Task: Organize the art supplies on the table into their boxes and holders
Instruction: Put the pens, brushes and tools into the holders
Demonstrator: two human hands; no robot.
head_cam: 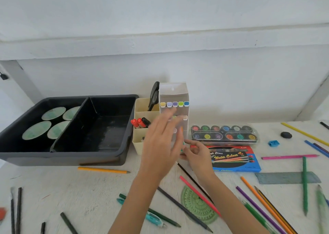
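Observation:
A clear marker box (175, 93) stands upright at the table's middle, with rows of coloured markers inside. My left hand (160, 144) hovers in front of it, blurred, fingers straight and holding nothing. My right hand (197, 153) sits at the box's lower right corner; its index finger reaches toward the box and the other fingers curl loosely. A cream desk holder (140, 107) to the left holds red and black markers (139, 123) and black-handled scissors (154, 94). Loose coloured pencils lie around, such as an orange one (103, 170), a pink one (288, 156) and a green one (304, 185).
A black two-part tray (114, 155) at the left holds round green-white discs. A paint palette (224, 132) and a blue watercolour box (235, 160) lie right of the marker box. A green protractor (197, 205), ruler (284, 177), blue sharpener (273, 143) and black eraser (286, 135) lie nearby.

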